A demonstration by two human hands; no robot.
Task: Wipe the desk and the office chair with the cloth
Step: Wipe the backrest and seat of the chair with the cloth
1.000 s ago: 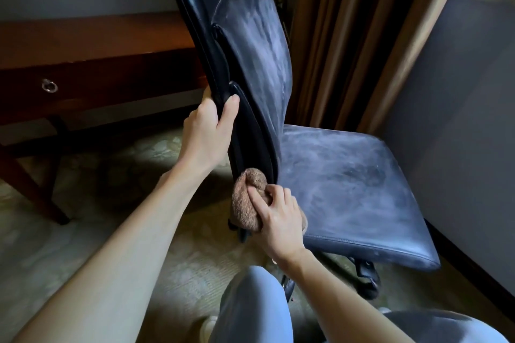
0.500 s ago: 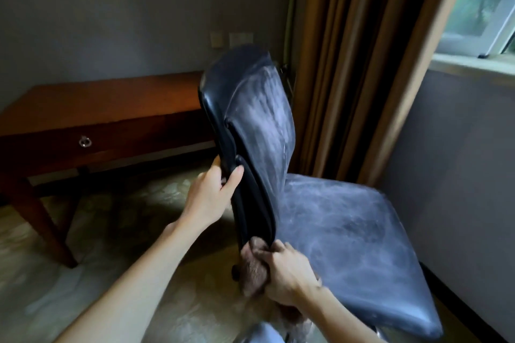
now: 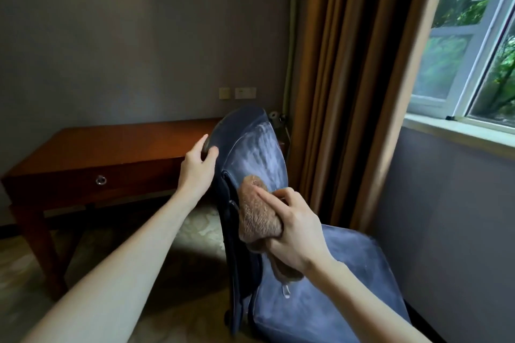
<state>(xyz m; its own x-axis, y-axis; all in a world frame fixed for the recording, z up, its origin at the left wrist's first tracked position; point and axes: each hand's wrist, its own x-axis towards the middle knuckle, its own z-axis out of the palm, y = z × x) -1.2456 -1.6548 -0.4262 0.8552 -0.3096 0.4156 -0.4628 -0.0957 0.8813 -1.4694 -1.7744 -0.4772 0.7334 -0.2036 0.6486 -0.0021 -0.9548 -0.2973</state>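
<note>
Your right hand grips the bunched brown cloth and presses it to the front of the chair, about halfway up its back, while your left hand clasps the back's upper edge, thumb and fingers curled round it. Wipe in overlapping strokes from the top edge downward, pushing into the left hand's hold so the back doesn't swing away, then move on to the streaky seat. The desk stands behind, well apart from the cloth.
</note>
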